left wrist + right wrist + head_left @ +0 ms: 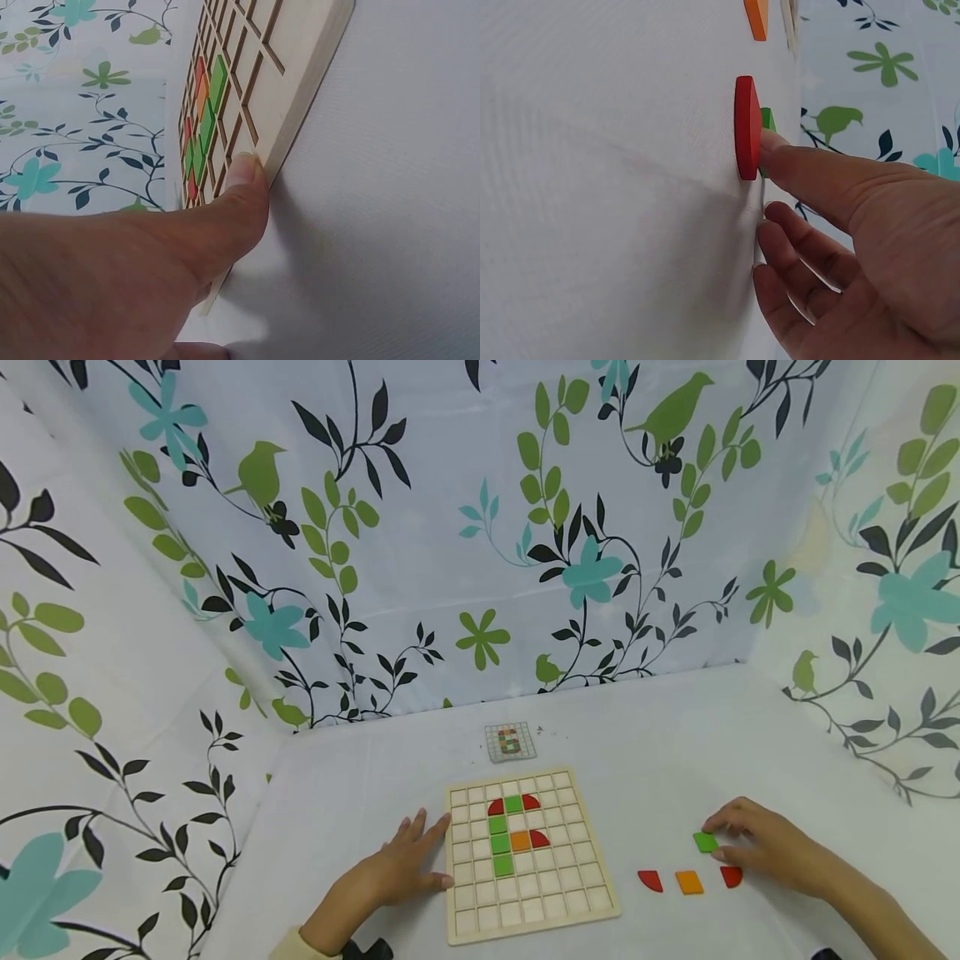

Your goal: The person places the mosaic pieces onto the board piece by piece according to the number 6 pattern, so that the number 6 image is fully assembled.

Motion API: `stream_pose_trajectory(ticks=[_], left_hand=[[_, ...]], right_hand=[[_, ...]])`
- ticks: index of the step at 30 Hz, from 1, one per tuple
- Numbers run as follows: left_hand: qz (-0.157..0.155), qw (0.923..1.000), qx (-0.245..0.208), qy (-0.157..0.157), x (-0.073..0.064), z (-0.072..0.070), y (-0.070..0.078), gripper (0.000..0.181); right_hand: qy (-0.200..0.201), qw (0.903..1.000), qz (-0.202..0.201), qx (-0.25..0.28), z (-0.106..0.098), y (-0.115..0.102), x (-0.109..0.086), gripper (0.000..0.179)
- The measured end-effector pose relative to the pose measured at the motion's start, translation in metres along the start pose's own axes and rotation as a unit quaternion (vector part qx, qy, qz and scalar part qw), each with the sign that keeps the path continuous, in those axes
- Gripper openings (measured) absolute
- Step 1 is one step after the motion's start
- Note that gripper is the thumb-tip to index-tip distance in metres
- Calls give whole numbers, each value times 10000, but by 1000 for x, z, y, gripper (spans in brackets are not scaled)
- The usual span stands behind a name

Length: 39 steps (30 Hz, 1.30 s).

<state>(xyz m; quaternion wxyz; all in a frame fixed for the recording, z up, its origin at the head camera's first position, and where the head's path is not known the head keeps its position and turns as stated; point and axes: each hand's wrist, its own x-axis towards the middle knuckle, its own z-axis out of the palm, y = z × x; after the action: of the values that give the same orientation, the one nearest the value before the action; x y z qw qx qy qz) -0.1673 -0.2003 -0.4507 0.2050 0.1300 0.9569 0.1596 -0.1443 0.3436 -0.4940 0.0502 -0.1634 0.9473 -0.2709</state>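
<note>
Green square [705, 842] lies on the white table [360, 777], well to the right of the board, pinched between the thumb and index finger of my right hand [776, 846]. That hand comes in from the near right, wrist low, index finger bent over on the far side, thumb on the near side, the other fingers loosely curled behind. Just beside my thumb, on the near side, sits a red quarter-piece [731, 877]; whether skin touches it I cannot tell. To its left, in a row: an orange square [689, 882], then another red piece [651, 881]. Farther left, the gridded wooden board [543, 858], slightly turned, bearing four green squares, three red rounded pieces and one orange square in its cells. At its left edge my left hand [401, 870] rests with fingers spread and relaxed, grasping nothing; thumb extended, its tip against the rim in the wrist view. Pale yellow sleeve [303, 946] at that wrist. Beyond the board's far edge, a small patterned card [510, 741]; behind all, a leaf-and-bird cloth [420, 568].
</note>
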Motion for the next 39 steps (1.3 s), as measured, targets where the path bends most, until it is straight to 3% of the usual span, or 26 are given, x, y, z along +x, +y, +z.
stream_pose_trajectory(ticks=[12, 23, 39], left_hand=[[-17, 10000, 17, 9, 0, -1, 1, 94], [-42, 10000, 24, 15, 0, 0, 2, 95], [35, 10000, 24, 58, 0, 1, -1, 94]], right_hand=[[-66, 9982, 510, 304, -4, -14, 7, 28], [50, 9978, 392, 526, 4, -23, 18, 27], [-107, 9978, 108, 649, 16, -62, 42, 26]])
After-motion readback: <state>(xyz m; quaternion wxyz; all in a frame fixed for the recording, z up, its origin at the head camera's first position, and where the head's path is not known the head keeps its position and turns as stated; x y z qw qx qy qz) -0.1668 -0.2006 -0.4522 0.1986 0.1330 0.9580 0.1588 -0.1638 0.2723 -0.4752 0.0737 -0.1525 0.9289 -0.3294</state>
